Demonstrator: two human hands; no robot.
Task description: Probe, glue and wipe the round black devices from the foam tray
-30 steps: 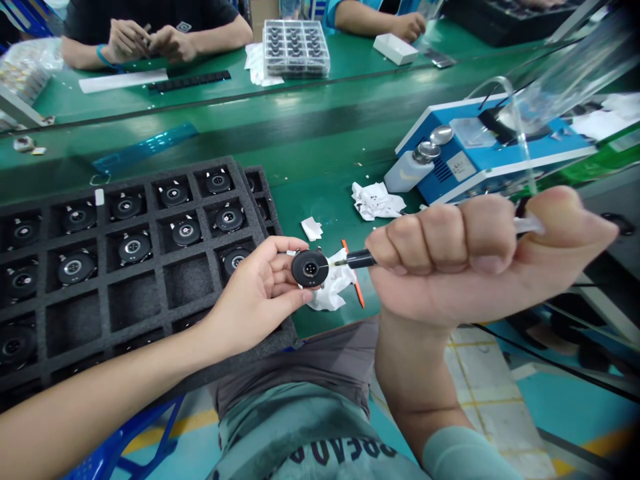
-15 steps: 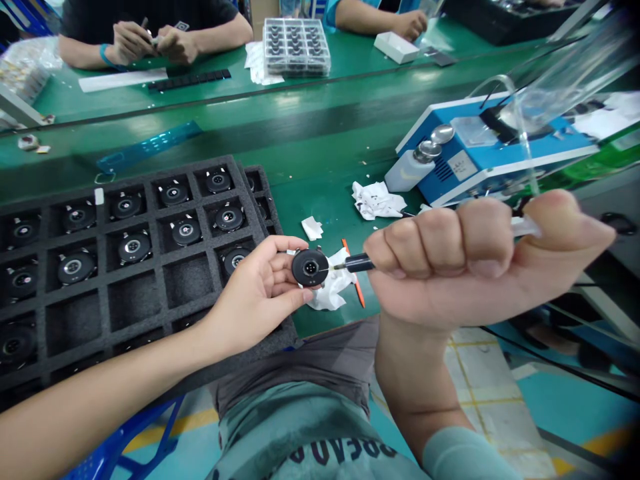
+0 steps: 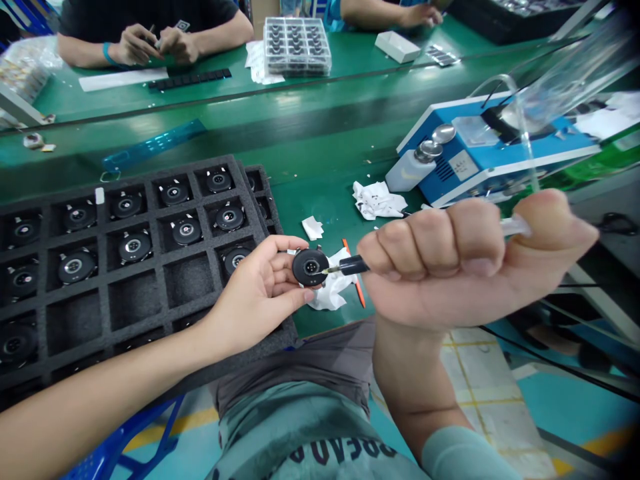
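Between the thumb and fingers of my left hand [image 3: 267, 283] is a round black watch case [image 3: 306, 260], its back with small metal dots turned up. My right hand [image 3: 440, 260] is wrapped in a fist around a dark dispensing syringe [image 3: 355, 265] with a clear hose running from its top. The syringe's thin needle tip is at the right part of the watch back; whether it touches I cannot tell. Left of my hands lies a black foam tray [image 3: 197, 257], with similar watch cases [image 3: 134, 247] in many of its pockets.
Crumpled white tissue [image 3: 333, 293] and an orange stick [image 3: 361, 293] lie just beyond the watch case. Farther right stand a pump bottle [image 3: 407, 172] and a blue dispenser machine [image 3: 500, 150]. Across the bench, two people's hands work near a clear compartment box [image 3: 297, 50].
My right hand has moved slightly left, bringing the needle tip farther over the watch back. My left hand stays almost still. Across the bench, a co-worker's hand has shifted right.
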